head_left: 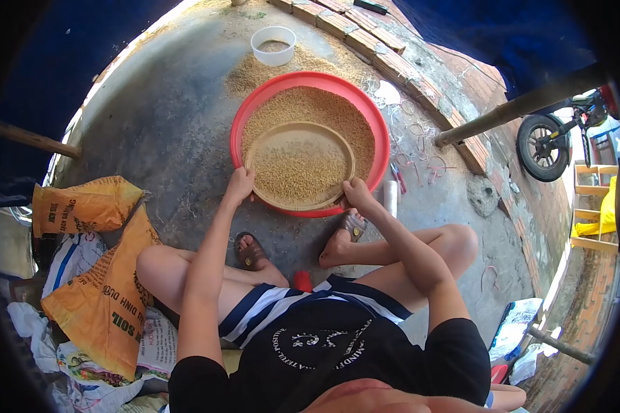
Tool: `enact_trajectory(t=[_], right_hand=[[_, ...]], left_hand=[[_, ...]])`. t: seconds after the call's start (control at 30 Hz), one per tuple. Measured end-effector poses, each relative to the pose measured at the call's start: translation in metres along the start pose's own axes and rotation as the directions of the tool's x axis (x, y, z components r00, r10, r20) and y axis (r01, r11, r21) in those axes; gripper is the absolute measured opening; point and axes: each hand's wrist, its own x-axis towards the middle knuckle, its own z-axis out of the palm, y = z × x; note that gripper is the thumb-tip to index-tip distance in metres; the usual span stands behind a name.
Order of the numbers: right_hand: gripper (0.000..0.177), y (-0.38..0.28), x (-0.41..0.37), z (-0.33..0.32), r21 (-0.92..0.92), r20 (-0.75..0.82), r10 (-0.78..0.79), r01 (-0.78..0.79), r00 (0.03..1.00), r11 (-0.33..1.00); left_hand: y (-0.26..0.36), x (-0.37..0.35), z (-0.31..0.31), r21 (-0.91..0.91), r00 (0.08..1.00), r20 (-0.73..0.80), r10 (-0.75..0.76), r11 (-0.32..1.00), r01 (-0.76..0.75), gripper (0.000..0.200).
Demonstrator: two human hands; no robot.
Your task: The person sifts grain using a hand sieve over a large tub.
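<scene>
A round sieve [300, 165] with grain lying in it is held level over a large red basin [239, 131]. My left hand [240, 186] is closed on the sieve's left rim, and my right hand [357, 193] grips its lower right rim. More of the tan grain [310, 103] fills the basin behind the sieve. Beyond the basin, a white tub [273, 45] with some grain inside stands on spilled grain [244, 74] on the floor.
Orange sacks [120, 303] and white bags lie at the left. Right of the basin are a metallic cylinder [390, 199], pliers [398, 177] and scattered ties. A brick edge [420, 89], a pole [517, 107] and a wheel [543, 148] stand further right. Someone's leg shows at lower right.
</scene>
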Motion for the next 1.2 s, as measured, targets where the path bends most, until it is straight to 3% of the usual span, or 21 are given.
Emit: enact_trajectory(t=[0.03,0.07,0.2,0.27,0.4,0.43,0.47,0.57,0.63,0.7,0.73,0.8,0.83,0.9,0.93,1.0,1.1,1.13,1.2], right_hand=[[0.025,0.003,-0.001,0.0,0.01,0.074,0.119,-0.121,0.99,0.993],[0.025,0.005,-0.003,0.0,0.123,0.1,0.139,-0.151,0.985,0.981],[0.025,-0.025,-0.021,-0.006,0.174,0.056,0.001,-0.01,0.998,0.985],[0.025,-0.037,-0.029,-0.005,0.219,-0.128,-0.224,0.247,0.966,0.944],[0.024,-0.031,-0.032,-0.002,0.275,-0.021,-0.064,0.068,0.998,0.959],[0.024,-0.022,-0.031,0.0,0.332,0.069,0.086,-0.105,0.994,0.938],[0.025,-0.014,-0.031,0.003,0.372,0.166,0.229,-0.276,0.959,0.886],[0.027,0.003,-0.034,0.018,0.409,0.154,0.311,-0.347,0.938,0.844],[0.028,-0.01,-0.043,0.026,0.425,0.212,0.317,-0.379,0.924,0.822],[0.028,-0.034,-0.061,0.038,0.246,0.173,0.046,-0.089,0.984,0.965],[0.031,-0.045,-0.066,0.043,0.229,0.143,-0.033,-0.001,0.989,0.974],[0.031,-0.053,-0.051,0.033,0.248,0.092,-0.091,0.065,0.992,0.967],[0.031,-0.058,-0.041,0.025,0.266,0.041,-0.146,0.13,0.988,0.955],[0.031,-0.034,0.0,-0.002,0.273,-0.073,0.024,-0.003,0.997,0.962],[0.031,-0.017,0.007,-0.009,0.27,-0.067,0.022,-0.003,0.998,0.963],[0.03,0.002,0.013,-0.018,-0.037,-0.108,0.086,-0.09,0.99,0.995],[0.029,0.011,0.003,-0.009,-0.085,-0.024,0.146,-0.148,0.989,0.985],[0.029,0.006,0.002,-0.006,-0.094,-0.025,0.141,-0.143,0.99,0.985],[0.023,-0.011,-0.003,-0.001,0.014,-0.062,-0.065,0.066,0.996,0.998]], left_hand=[[-0.002,0.0,-0.002,-0.014,0.992,0.104,-0.076,0.997,0.078,0.025],[-0.004,0.0,-0.004,-0.019,0.967,0.208,-0.149,0.987,0.157,0.025],[0.03,0.001,-0.017,-0.043,0.991,0.118,-0.062,0.997,0.068,0.025],[0.042,0.008,-0.021,-0.068,0.943,-0.152,0.296,0.949,-0.309,0.024],[0.039,0.016,-0.023,0.119,0.922,-0.119,0.368,0.927,-0.355,0.025],[0.042,0.008,-0.021,0.037,0.99,0.025,0.141,0.989,-0.142,0.025],[0.043,0.0,-0.02,-0.01,0.979,0.185,-0.087,0.996,0.09,0.026],[0.015,0.001,-0.021,0.032,0.932,0.309,-0.191,0.981,0.191,0.026],[-0.005,0.005,-0.032,-0.025,0.936,0.307,-0.174,0.981,0.19,0.027],[-0.009,0.005,-0.036,-0.088,0.941,0.303,-0.154,0.978,0.189,0.029],[-0.001,0.001,-0.042,-0.204,0.955,0.254,-0.152,0.957,0.206,0.028],[-0.012,0.009,-0.045,-0.374,0.954,0.245,-0.171,0.892,0.255,0.026],[-0.008,0.011,-0.043,-0.373,0.955,0.241,-0.175,0.891,0.257,0.026],[0.011,0.006,-0.024,-0.295,0.988,0.144,-0.047,0.952,0.088,0.027],[0.027,-0.004,-0.011,-0.296,0.989,0.138,-0.05,0.951,0.09,0.027],[0.059,-0.023,0.009,-0.041,0.998,-0.044,-0.053,0.998,0.051,0.029],[0.027,-0.009,0.012,-0.002,0.993,-0.11,0.038,0.999,-0.039,0.03],[0.021,-0.009,0.007,-0.055,0.996,-0.079,0.029,0.998,-0.034,0.031],[0.02,-0.007,0.0,-0.074,0.992,-0.116,0.051,0.996,-0.059,0.03]])
